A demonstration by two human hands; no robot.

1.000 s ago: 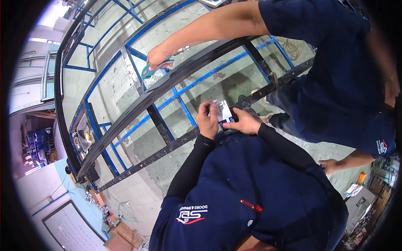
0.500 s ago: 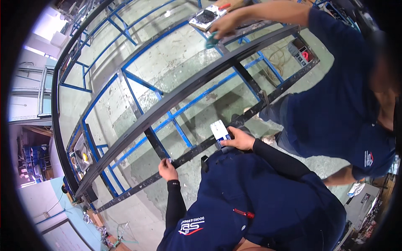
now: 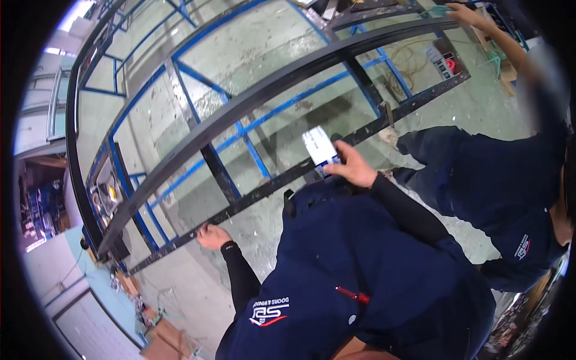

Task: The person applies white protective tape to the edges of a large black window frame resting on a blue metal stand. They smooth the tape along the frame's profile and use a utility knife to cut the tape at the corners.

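My right hand (image 3: 356,167) is closed around a small white and blue box (image 3: 320,146), held in front of my body just above the near dark rail. The box is tilted, its white face up. Farther left, my left hand (image 3: 213,236) is at the near dark rail (image 3: 264,190), its fingers curled together. Whatever they may pinch is too small to make out. A long dark curved frame bar (image 3: 240,114) runs across the blue and black stand beyond both hands.
At the right stands a co-worker in a dark blue shirt (image 3: 498,174), whose hand (image 3: 469,16) holds something teal at the bar's far right. A grey tray (image 3: 441,63) sits inside the stand's right end. Another tray (image 3: 107,192) with small items is at the left end. Cardboard boxes (image 3: 165,342) lie lower left.
My left hand has moved left along the near rail. My right hand still holds the box. The co-worker's hand has swung right, away from the board at the back, with the teal thing.
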